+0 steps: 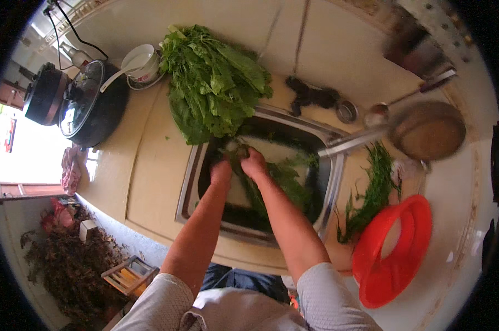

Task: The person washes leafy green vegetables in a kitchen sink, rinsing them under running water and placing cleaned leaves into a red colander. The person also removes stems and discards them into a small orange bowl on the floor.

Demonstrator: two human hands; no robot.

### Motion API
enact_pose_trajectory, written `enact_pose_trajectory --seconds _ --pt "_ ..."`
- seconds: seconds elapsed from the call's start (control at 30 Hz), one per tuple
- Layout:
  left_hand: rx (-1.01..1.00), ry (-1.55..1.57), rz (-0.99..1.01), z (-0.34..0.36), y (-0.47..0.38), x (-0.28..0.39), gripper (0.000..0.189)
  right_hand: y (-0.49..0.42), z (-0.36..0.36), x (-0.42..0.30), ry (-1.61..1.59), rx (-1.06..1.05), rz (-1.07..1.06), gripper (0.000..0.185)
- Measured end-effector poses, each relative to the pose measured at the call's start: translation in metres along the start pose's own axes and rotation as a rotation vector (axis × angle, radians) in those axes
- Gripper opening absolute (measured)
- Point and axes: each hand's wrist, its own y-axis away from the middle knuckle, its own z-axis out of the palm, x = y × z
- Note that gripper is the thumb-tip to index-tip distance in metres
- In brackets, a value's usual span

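Both of my hands are down inside a stainless steel sink (336,182) that holds water and leafy greens. My right hand (253,162) grips the stem end of a bunch of leafy greens (288,182), whose leaves trail to the right and under my right forearm. Close beside it, my left hand (221,169) is at the same stems; its fingers are blurred and partly hidden, so its hold is unclear. A large heap of green leafy vegetables (216,82) lies on the counter behind the sink, some leaves hanging over its rim.
Right of the sink are a long-handled pan (427,130), a ladle (376,115), thin green herbs (371,194) and a red plastic basin (398,269). A dark cloth (315,96) lies behind. At left stand a lidded black pan (109,103) and a white bowl (144,70) with a spoon.
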Motion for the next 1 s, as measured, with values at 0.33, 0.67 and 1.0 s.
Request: enact_pose_trajectory --seconds 0.33,0.67,1.0 --pt "0.069 0.615 -0.029 -0.013 0.058 0.095 0.053 0.008 -0.005 0.054 -0.711 0.019 0.37 0.045" --pt "0.17 0.281 0.109 0.002 0.063 0.086 0.037 0.019 -0.015 0.054 0.001 -0.097 0.071 0.047" --pt "0.076 0.722 0.201 0.023 0.072 0.079 0.059 0.02 -0.014 0.062 -0.721 -0.197 -0.14 0.026"
